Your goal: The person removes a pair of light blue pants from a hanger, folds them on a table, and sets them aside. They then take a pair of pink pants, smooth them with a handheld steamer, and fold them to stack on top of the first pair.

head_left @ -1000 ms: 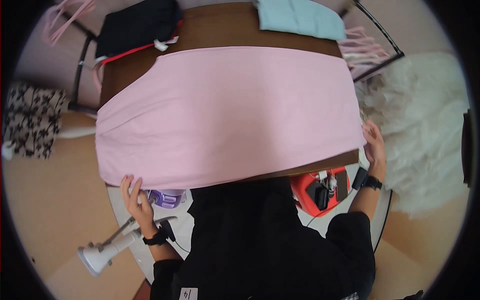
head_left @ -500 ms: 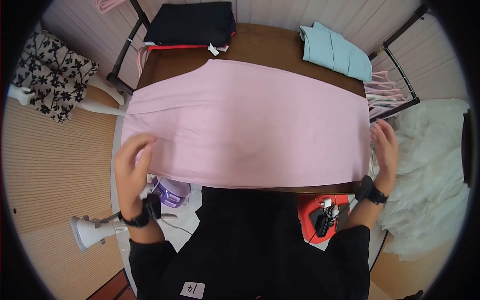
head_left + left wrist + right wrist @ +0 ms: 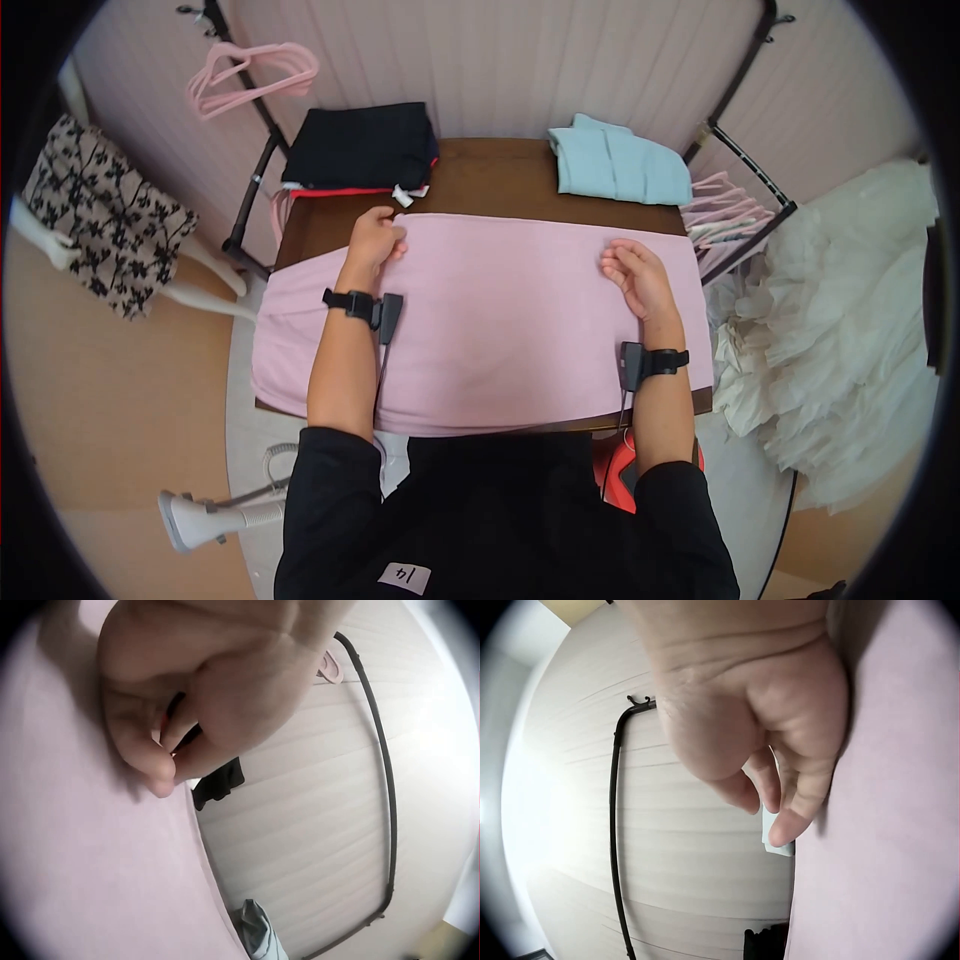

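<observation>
A pink garment (image 3: 500, 320) lies spread flat across the brown table (image 3: 490, 165), with creases toward its left end. My left hand (image 3: 376, 243) is at its far edge, left of the middle, with fingers loosely bent. In the left wrist view a fingertip of the left hand (image 3: 217, 690) comes down right at the pink fabric, and gaps show between the fingers. Over the garment's right part is my right hand (image 3: 640, 280), palm turned inward. The right wrist view shows the right hand (image 3: 772, 742) with loosely curved fingers, its outer side close along the fabric.
Folded dark clothes (image 3: 360, 145) are stacked at the back left, a light blue folded garment (image 3: 620, 165) at the back right. Black rack bars flank the table, with pink hangers (image 3: 250, 75). A white ruffled dress (image 3: 830, 340) stands right; a garment steamer head (image 3: 195, 520) sits lower left.
Both hands have left the garment's near left corner and right edge and moved inward and away over it. The head view has tilted up, showing more wall. The garment stays spread.
</observation>
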Action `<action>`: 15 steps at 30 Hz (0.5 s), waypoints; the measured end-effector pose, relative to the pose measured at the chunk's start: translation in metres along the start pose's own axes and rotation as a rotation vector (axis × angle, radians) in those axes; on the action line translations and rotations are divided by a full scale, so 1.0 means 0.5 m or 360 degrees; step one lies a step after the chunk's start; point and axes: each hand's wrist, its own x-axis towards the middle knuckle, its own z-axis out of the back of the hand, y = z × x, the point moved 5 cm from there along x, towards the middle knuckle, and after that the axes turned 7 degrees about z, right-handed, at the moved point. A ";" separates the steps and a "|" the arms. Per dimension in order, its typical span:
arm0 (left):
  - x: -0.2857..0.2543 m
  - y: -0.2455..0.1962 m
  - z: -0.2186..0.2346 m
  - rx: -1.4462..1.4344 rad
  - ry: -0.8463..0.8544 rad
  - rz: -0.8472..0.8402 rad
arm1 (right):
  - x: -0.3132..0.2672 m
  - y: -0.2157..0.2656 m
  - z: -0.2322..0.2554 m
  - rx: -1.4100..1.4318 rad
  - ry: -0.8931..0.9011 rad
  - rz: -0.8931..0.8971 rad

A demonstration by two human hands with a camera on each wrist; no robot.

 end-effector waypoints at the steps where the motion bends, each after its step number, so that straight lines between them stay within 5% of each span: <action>1: 0.012 0.007 0.000 0.0012 0.0034 -0.0008 | -0.002 -0.002 -0.001 -0.0019 0.0027 -0.0005; 4: 0.028 0.021 0.006 0.0375 0.0119 -0.0085 | 0.000 -0.001 -0.003 -0.0020 -0.0013 -0.0016; 9: -0.026 -0.008 -0.007 -0.0181 0.0167 -0.0217 | -0.002 0.001 0.002 -0.0040 -0.0078 -0.0033; 15: -0.055 -0.030 0.000 -0.0316 0.0387 -0.0186 | 0.008 0.017 0.023 -0.0202 -0.0350 0.0281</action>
